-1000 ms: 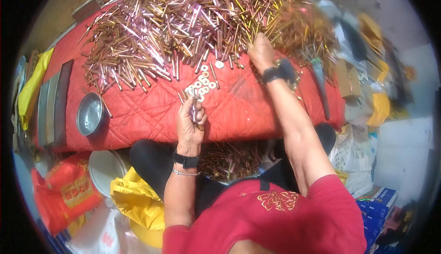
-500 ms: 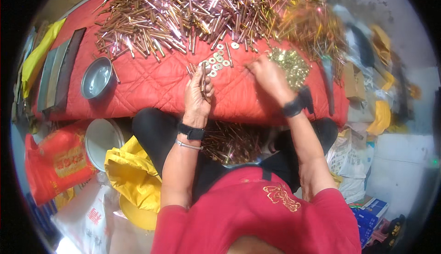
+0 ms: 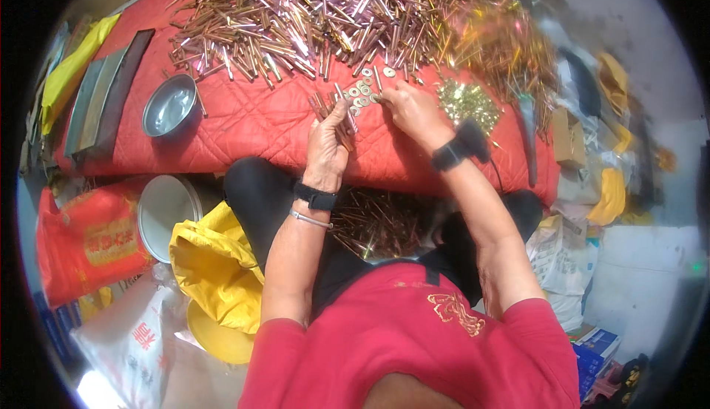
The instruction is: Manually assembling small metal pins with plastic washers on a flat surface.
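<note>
Several copper-coloured metal rods [image 3: 322,104] stick out of my left hand [image 3: 325,150], whose fingers are wrapped round them above the red quilted cover [image 3: 251,132]. Just beyond and to the right lies a loose cluster of flat round washers [image 3: 364,87]. At its right edge my right hand [image 3: 418,115] is closed in a pinch, its fingertips close to the washers. Whatever sits between those fingertips is too small to make out. To the right of this hand is a heap of small shiny yellowish metal pieces [image 3: 466,104].
A large pile of copper-coloured rods [image 3: 303,28] covers the far side. On the left are a metal bowl [image 3: 151,117] and long flat bars [image 3: 107,98]. More rods [image 3: 377,224] lie low between my legs. A yellow bag [image 3: 214,261] and a round tub [image 3: 168,217] stand lower left.
My right hand has moved left, from beside the heap of small yellowish pieces to the washers. The rods in my left hand now fan out more above its fingers.
</note>
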`<state>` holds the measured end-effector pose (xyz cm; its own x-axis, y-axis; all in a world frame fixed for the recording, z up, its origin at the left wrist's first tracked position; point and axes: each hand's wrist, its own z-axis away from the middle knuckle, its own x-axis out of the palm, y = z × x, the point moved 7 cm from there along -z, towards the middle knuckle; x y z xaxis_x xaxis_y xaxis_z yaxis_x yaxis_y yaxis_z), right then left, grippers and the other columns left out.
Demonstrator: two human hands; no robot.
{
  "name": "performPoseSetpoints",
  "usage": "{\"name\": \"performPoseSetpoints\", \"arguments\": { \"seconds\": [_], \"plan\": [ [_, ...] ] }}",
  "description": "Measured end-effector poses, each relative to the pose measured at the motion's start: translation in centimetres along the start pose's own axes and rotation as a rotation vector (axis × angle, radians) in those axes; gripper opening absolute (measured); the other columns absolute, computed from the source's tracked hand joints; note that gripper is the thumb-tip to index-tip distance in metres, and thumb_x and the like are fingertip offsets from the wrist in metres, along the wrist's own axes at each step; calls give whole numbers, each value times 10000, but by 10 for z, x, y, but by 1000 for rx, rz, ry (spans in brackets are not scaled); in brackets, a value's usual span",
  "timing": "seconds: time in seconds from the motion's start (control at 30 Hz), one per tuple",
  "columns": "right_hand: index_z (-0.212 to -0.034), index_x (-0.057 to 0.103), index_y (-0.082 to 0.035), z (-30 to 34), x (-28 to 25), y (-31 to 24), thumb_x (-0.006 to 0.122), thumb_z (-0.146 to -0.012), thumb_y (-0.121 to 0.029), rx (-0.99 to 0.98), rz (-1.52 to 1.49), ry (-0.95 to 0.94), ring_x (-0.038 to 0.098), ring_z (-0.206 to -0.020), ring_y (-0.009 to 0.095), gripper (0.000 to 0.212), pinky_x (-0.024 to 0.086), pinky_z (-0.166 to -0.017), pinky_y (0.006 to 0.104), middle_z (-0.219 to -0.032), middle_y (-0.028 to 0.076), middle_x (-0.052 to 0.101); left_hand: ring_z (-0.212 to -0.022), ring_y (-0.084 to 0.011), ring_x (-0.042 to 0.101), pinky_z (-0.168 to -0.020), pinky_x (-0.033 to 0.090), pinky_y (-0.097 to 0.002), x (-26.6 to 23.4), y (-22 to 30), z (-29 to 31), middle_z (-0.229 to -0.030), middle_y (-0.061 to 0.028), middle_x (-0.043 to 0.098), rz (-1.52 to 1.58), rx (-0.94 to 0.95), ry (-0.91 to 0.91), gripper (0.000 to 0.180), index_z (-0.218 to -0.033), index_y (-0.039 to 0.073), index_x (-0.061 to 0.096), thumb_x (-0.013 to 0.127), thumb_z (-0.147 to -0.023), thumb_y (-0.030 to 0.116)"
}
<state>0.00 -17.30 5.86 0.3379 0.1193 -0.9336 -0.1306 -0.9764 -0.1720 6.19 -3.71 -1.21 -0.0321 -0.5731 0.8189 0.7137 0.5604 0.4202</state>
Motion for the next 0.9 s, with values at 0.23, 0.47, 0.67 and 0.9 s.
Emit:
{"name": "performPoseSetpoints", "arguments": {
  "seconds": [0.23,0.47,0.67,0.9],
  "plan": [
    [-849,703,-72,-67,24,-3,627,-732,-153,-42,167,-631,672,-825,337,162,538,-719,431,-848,181,683,-593,-55,513,-441,370,-155,-6,-1,-8,-879,-59,651,-90,17,-106,204,-1064,-3,600,620,-901,119],
    [-961,700,-155,-52,24,-11,588,-783,-152,-90,200,-672,671,-844,295,211,532,-723,432,-900,121,693,-524,-45,466,-398,316,-160,-13,8,-7,-879,-65,660,-94,75,-63,173,-1039,-2,606,616,-896,94],
    [-1041,643,-85,3,-13,3,606,-884,-136,169,-562,-138,635,-683,201,170,495,-641,323,-797,86,672,-497,-27,466,-398,318,-148,-6,13,3,-769,-12,630,-86,139,7,92,-932,32,617,654,-859,75],
    [-1115,655,-92,20,-41,-10,600,-905,-114,272,-896,49,565,-673,59,218,461,-618,234,-773,-3,631,-427,-38,345,-393,259,-178,10,1,8,-565,46,455,-297,-59,-221,274,-973,-40,624,571,-896,218]
  ]
}}
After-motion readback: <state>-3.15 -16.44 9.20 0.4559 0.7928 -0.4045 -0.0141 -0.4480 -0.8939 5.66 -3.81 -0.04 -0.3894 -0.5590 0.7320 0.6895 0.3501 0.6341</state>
